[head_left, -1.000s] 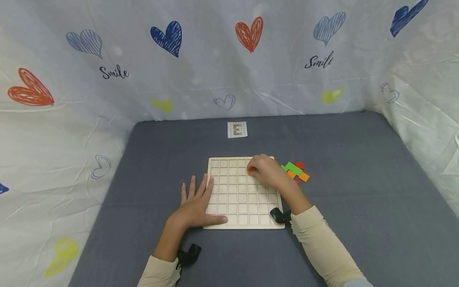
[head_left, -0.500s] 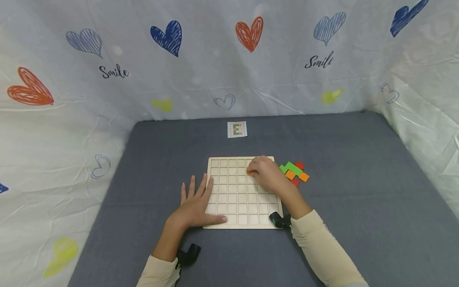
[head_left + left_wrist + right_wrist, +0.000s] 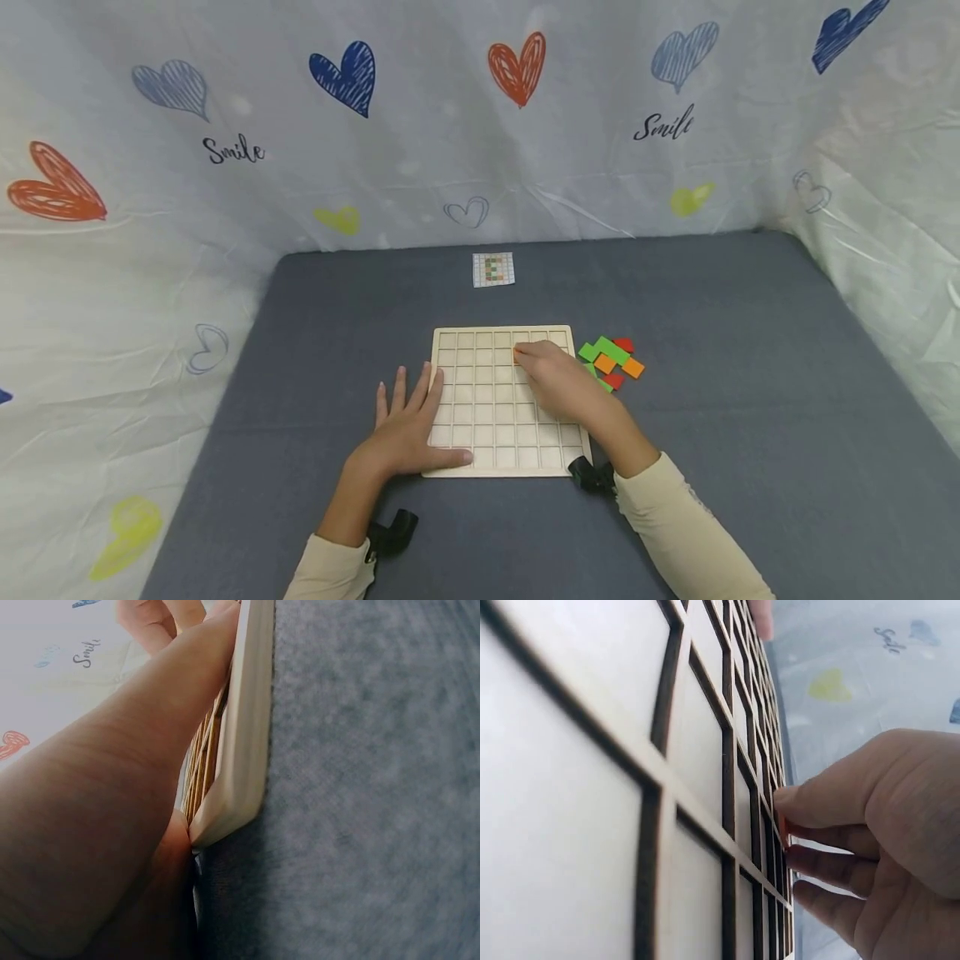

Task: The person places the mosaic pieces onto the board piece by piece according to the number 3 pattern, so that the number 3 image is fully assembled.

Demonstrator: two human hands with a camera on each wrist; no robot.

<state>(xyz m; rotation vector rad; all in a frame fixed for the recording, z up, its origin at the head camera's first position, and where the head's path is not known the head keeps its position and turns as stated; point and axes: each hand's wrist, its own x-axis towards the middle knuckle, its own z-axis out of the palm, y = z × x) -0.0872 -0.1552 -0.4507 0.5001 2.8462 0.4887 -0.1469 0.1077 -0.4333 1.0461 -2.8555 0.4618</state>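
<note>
A pale wooden board (image 3: 483, 414) with a grid of square cells lies on the grey table. My left hand (image 3: 405, 439) rests spread along its left edge, the thumb over the near left corner. In the head view my right hand (image 3: 561, 382) is over the upper right part of the board. Between its thumb and fingers is a small orange tile (image 3: 783, 827), held low at a cell in the right wrist view. How far the tile sits in the cell cannot be told. The fingers cover most of it.
Right of the board lies a loose pile of green tiles (image 3: 613, 351), orange tiles (image 3: 633, 367) and red tiles (image 3: 614, 381). Behind the board is a small card (image 3: 493, 270) printed with a coloured grid. A white cloth (image 3: 420, 167) with hearts hangs behind the table.
My right hand has shifted slightly right and nearer me, its fingers still at the orange tile, uncovering more green tiles in the pile. My left hand has stayed in place on the board.
</note>
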